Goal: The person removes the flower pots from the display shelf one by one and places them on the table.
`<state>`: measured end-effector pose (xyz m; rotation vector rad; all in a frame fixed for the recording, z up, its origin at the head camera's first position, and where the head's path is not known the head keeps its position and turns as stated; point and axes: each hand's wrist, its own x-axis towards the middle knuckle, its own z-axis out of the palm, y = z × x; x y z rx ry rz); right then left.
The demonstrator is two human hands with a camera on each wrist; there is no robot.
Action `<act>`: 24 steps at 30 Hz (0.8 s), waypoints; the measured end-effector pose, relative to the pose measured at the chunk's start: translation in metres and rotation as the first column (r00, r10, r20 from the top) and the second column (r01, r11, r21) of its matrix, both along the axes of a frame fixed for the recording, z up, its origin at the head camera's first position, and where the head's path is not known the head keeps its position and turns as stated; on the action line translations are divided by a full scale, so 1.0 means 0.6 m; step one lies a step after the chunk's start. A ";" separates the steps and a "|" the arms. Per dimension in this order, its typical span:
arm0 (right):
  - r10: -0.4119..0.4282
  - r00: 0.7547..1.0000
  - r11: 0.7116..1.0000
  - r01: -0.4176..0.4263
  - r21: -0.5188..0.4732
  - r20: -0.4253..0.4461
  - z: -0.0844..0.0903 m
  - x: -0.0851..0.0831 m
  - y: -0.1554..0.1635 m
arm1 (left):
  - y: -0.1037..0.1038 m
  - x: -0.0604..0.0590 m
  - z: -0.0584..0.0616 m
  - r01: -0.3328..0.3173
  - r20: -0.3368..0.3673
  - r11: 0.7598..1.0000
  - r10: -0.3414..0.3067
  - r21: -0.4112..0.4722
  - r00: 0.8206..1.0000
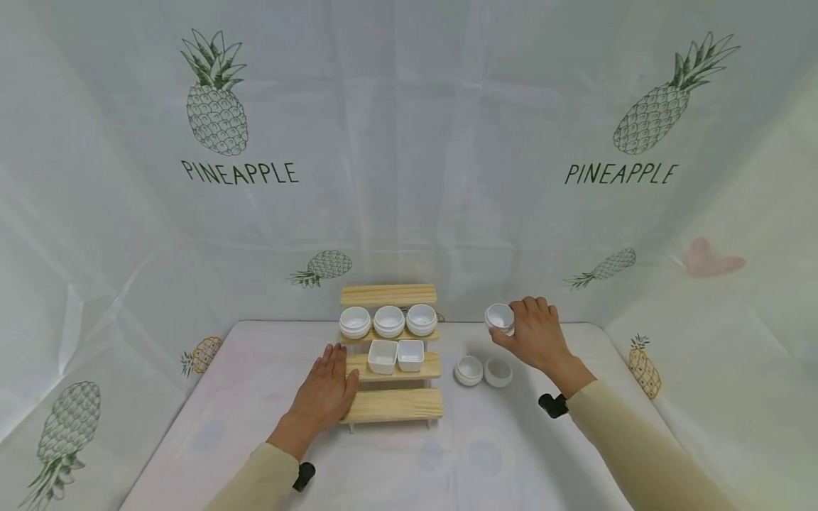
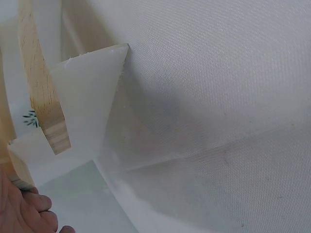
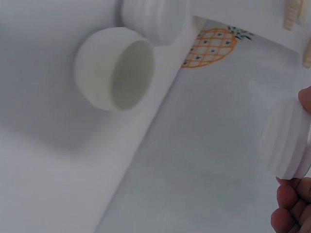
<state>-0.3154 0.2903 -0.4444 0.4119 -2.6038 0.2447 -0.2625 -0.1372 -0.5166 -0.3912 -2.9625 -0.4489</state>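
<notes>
My right hand [image 1: 539, 336] pinches a small white ridged bowl [image 1: 500, 317] between thumb and fingers, raised above the table to the right of a stepped wooden rack [image 1: 393, 404]. The same bowl [image 3: 286, 140] shows at the right edge of the right wrist view. Along the rack's left side lies my left hand [image 1: 324, 389], fingers extended and thumb at the steps' ends. On the second step from the top stand three round white bowls [image 1: 388, 321]. One step lower are two square white dishes [image 1: 383, 357], side by side.
Between rack and right arm, a ridged white bowl [image 1: 469, 370] and a smooth round cup [image 1: 498, 372] sit on the white-covered table [image 1: 473, 482]. The top and bottom steps hold nothing. A pineapple-print curtain [image 1: 422, 142] hangs close behind the rack.
</notes>
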 end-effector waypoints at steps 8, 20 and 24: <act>-0.041 0.999 0.999 0.041 -0.017 0.020 -0.051 0.018 0.034 | -0.002 -0.001 -0.004 0.001 0.010 1.000 -0.001 -0.002 1.000; -0.101 0.991 0.995 0.102 -0.004 0.088 -0.099 0.033 0.062 | -0.002 -0.004 -0.004 0.002 0.023 1.000 -0.002 -0.003 1.000; -0.124 0.986 0.992 0.124 0.002 0.115 -0.109 0.036 0.069 | -0.001 -0.003 -0.001 0.002 0.032 1.000 -0.002 0.000 0.999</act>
